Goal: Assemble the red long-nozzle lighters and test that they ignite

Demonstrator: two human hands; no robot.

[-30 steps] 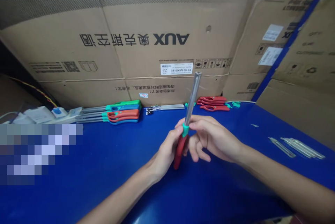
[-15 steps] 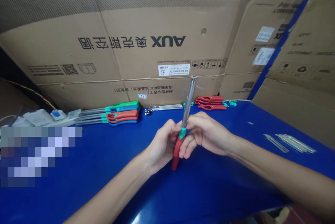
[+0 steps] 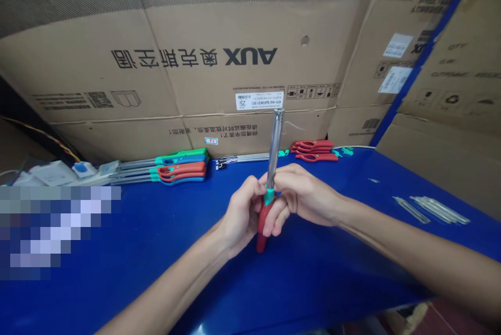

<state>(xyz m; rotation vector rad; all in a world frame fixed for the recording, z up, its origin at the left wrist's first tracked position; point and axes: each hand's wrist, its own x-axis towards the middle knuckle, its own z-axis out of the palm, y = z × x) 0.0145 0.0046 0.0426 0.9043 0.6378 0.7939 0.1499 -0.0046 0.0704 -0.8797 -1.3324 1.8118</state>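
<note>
A long-nosed utility lighter stands nearly upright between my hands, its steel tube [image 3: 274, 147] pointing up and its red handle [image 3: 262, 229] pointing down. A green collar [image 3: 269, 196] joins the two parts. My left hand [image 3: 241, 216] grips the handle just below the collar. My right hand [image 3: 301, 194] closes around the same spot from the other side, its fingers curled over the handle and its fingertips meeting my left hand. The handle's lower end shows below my hands and hangs clear of the blue table [image 3: 313, 288].
Several assembled lighters [image 3: 180, 166] lie at the table's back edge, with loose metal tubes [image 3: 245, 158] and red handles [image 3: 315, 151] to their right. More thin metal parts [image 3: 432, 209] lie at right. Large cardboard cartons [image 3: 195, 63] wall the back. A blurred patch covers the left.
My hands have drawn closer together, and my right fingers have closed around the handle. The lighter stands more upright, and the view has shifted slightly.
</note>
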